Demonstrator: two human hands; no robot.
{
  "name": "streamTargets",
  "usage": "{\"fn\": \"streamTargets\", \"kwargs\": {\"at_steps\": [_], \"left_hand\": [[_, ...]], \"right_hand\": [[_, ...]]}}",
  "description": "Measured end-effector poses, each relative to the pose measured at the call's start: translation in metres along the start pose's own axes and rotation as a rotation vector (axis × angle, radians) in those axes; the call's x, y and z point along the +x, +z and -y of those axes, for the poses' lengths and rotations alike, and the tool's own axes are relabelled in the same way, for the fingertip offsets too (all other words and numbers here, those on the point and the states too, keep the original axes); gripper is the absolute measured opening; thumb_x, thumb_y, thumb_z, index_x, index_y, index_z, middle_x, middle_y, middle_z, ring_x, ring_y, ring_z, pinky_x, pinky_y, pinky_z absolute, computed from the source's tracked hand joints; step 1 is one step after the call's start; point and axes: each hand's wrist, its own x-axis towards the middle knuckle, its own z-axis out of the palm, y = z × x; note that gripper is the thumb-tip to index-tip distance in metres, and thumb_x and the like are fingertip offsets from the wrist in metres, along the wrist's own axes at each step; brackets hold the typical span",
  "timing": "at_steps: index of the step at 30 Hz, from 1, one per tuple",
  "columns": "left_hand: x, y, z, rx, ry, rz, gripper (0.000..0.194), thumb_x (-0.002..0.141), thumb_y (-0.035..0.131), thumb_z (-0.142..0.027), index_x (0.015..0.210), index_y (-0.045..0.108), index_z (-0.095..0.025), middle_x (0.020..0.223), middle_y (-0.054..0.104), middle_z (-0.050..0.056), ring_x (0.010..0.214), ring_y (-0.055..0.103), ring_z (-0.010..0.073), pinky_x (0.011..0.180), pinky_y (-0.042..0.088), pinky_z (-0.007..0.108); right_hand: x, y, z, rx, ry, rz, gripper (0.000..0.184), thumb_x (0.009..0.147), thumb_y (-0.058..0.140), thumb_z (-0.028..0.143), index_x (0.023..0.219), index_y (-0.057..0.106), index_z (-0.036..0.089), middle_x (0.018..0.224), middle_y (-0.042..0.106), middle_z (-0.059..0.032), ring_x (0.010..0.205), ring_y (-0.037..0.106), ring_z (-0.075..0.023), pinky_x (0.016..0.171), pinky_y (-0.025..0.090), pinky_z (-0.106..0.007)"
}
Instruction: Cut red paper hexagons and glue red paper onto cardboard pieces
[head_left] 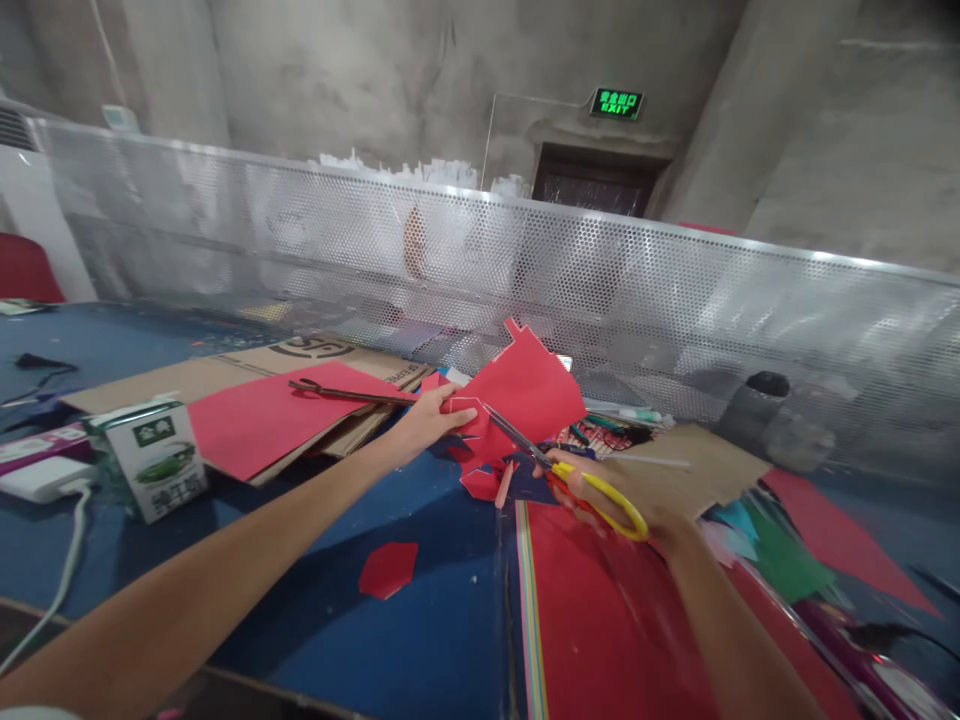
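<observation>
My left hand (429, 416) pinches a sheet of red paper (529, 392) and holds it up over the blue table (315, 590). My right hand (622, 490) grips yellow-handled scissors (570, 475), fingers through the loops. The blades reach into the lower left edge of the red paper, close to my left fingertips. Small red offcuts (388, 568) lie on the table below.
A red sheet on flattened cardboard (262, 420) lies at left with a second pair of scissors (337, 392) on it. A small carton (154, 460) and a white cable sit far left. Stacked coloured paper (600, 620) lies at right. A perforated metal screen (525, 270) runs along the back.
</observation>
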Motion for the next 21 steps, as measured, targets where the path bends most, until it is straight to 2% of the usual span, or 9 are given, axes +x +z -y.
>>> {"fn": "streamTargets", "kwargs": {"at_steps": [3,8,15,21], "left_hand": [[-0.001,0.002,-0.002,0.056,0.017,-0.014,0.044,0.082,0.082,-0.041,0.116,0.066,-0.018,0.105,0.076,0.006,0.09,0.073,0.0193,0.082,0.058,0.032],[-0.003,0.005,-0.007,0.166,0.057,-0.068,0.049,0.081,0.08,-0.045,0.116,0.065,-0.015,0.105,0.076,0.008,0.097,0.072,0.0235,0.085,0.057,0.035],[-0.004,0.005,-0.007,0.211,0.065,-0.068,0.048,0.082,0.079,-0.048,0.115,0.065,-0.017,0.106,0.077,0.007,0.095,0.073,0.0228,0.081,0.056,0.033],[-0.004,0.005,-0.007,0.237,0.078,-0.06,0.048,0.082,0.079,-0.047,0.116,0.065,-0.016,0.108,0.077,0.007,0.094,0.073,0.0221,0.079,0.057,0.031]], "right_hand": [[0.004,0.006,0.005,0.006,0.013,0.04,0.059,0.093,0.052,0.073,0.131,0.055,0.028,0.083,0.051,0.0005,0.05,0.037,-0.009,0.04,0.037,-0.023],[0.006,0.014,0.013,-0.024,0.035,0.009,0.054,0.093,0.055,0.068,0.132,0.056,0.031,0.076,0.049,0.0009,0.051,0.039,-0.0116,0.044,0.039,-0.027],[0.007,0.014,0.009,-0.076,-0.028,0.014,0.057,0.097,0.051,0.066,0.134,0.052,0.023,0.068,0.041,0.0059,0.049,0.041,-0.0099,0.044,0.037,-0.023],[0.012,0.011,0.0,-0.105,-0.077,0.037,0.062,0.098,0.047,0.072,0.134,0.051,0.021,0.066,0.042,0.0061,0.047,0.038,-0.0092,0.042,0.039,-0.023]]}}
